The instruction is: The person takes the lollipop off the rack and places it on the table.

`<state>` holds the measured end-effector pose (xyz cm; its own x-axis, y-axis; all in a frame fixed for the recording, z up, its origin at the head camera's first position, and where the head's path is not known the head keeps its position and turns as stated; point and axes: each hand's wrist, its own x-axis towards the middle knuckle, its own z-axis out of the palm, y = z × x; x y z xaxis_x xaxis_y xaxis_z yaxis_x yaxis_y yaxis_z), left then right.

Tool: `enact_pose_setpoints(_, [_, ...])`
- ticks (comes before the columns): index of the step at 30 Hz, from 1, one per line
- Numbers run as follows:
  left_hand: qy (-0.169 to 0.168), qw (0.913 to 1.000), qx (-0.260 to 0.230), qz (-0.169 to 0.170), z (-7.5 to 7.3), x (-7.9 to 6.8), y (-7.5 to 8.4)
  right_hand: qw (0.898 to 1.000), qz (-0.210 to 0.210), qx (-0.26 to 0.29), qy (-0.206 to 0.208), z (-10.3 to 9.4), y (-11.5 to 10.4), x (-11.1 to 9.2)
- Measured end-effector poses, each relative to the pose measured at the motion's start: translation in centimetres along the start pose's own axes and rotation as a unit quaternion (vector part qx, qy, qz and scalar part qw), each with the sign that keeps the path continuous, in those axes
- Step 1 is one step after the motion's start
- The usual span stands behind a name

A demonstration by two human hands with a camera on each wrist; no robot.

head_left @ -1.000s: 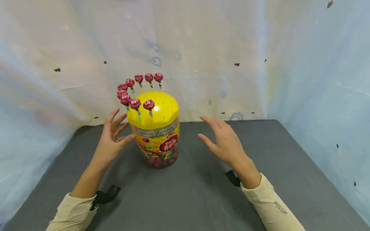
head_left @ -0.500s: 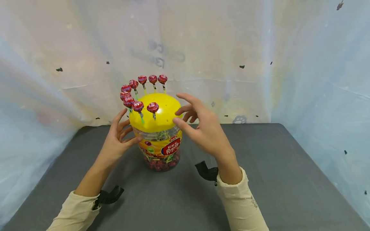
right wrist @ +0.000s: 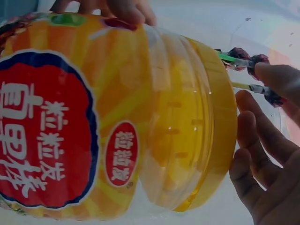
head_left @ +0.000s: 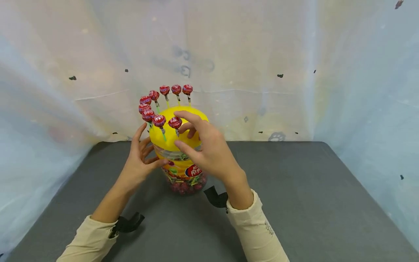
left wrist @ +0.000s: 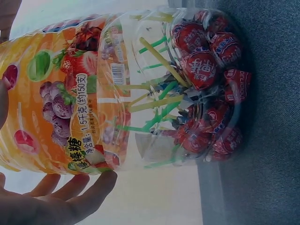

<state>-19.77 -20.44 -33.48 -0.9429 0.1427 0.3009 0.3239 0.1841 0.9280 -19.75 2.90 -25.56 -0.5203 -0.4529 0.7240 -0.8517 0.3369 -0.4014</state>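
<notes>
A left hand (head_left: 135, 165) on the candy jar (head_left: 178, 169), a right hand (head_left: 212, 149) at a lollipop (head_left: 175, 122).
The jar stands upright on the grey surface (head_left: 288, 189), the left fingers and thumb curved round its side; the right thumb and forefinger stay apart beside the lollipop (whether they touch it, I cannot tell), over the yellow lid (head_left: 155, 136).

Clear plastic jar (left wrist: 117, 98), sideways in the left wrist cam, base down on the grey tabletop (left wrist: 272, 117), one tabletop edge running behind it. Bottom's loaded with red-wrapped lollipops (left wrist: 201, 70), green and yellow sticks (left wrist: 154, 104) pointing every which way. Orange label (left wrist: 35, 101) has grapes, strawberries and a 1.5千克 (约150支) line. Left hand (left wrist: 65, 201) has fingertips (left wrist: 110, 179) against the jar's side, thumb (left wrist: 3, 103) barely in shot
</notes>
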Motion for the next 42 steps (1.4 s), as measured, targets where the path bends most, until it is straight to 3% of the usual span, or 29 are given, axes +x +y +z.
enact_pose_setpoints(6, [0.006, 0.9999, 0.011, 0.002, -0.7, 0.5, 0.3, 0.999, -0.039, -0.024, 0.023, 0.7, 0.5, 0.8])
enact_pose_setpoints(14, [0.01, 0.9998, 0.016, -0.002, -1.0, 0.4, 0.0, 0.997, -0.058, -0.036, 0.029, 1.2, 0.8, 1.1])
enact_pose_setpoints(22, [0.004, 0.9999, 0.016, -0.001, -0.9, 0.2, -0.4, 0.996, -0.075, -0.007, 0.05, 1.4, 1.2, 0.7])
enact_pose_setpoints(29, [0.011, 0.9997, 0.021, 0.004, -0.8, 0.4, -0.3, 0.988, -0.103, 0.029, 0.11, 0.9, 1.4, 0.8])
enact_pose_setpoints(33, [0.008, 0.9995, 0.032, 0.004, -0.6, 0.1, -0.4, 0.989, -0.089, 0.034, 0.114, 0.2, 1.5, 0.2])
enact_pose_setpoints(42, [0.008, 0.9993, 0.035, 0.006, -0.3, 0.3, -0.7, 0.998, -0.025, 0.01, 0.061, -1.3, 2.5, -1.4])
